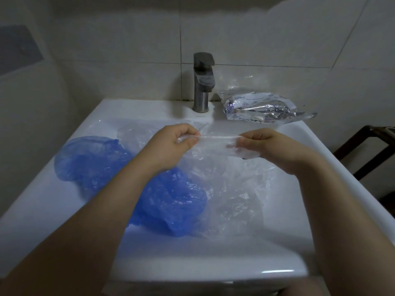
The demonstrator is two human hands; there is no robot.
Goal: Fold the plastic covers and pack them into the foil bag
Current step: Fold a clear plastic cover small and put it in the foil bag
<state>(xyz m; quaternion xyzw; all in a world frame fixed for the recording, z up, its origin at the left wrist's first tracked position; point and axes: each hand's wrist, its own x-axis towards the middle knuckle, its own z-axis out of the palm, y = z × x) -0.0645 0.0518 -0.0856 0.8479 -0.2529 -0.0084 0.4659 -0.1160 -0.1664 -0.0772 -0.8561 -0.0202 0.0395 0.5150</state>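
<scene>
Clear cover (215, 150) edge stretched taut between left hand (171, 144) and right hand (263, 144).

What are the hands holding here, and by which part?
Both hold one clear plastic cover by its gathered rim: the left hand pinches one end and the right hand the other, the edge stretched between them above the sink.

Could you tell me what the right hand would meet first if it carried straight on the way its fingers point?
Probably the left hand: the right hand points leftward along the stretched clear cover both pinch. Depth is hard to judge.
</scene>
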